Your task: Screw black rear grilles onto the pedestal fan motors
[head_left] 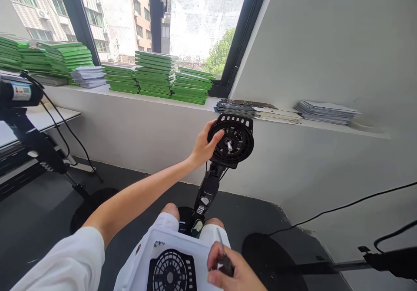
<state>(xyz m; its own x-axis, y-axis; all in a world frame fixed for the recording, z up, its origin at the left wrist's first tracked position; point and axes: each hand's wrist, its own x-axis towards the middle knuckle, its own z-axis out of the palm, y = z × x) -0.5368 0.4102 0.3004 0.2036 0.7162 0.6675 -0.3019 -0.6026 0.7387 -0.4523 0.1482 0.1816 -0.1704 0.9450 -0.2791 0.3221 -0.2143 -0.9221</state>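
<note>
My left hand grips the left edge of a round black fan housing, thumb across its front. A short metal shaft sticks out of its middle. The housing sits on top of a black stand between my knees. Low at the right, my right hand is closed round the dark handle of a screwdriver, whose thin shank points up. Beside that hand, a black slotted plate with a round grille pattern lies in a white tray on my lap.
Stacks of green-edged books and paper piles line the window sill. Another black stand is at the left by a white table. A round black base and a cable are at the right.
</note>
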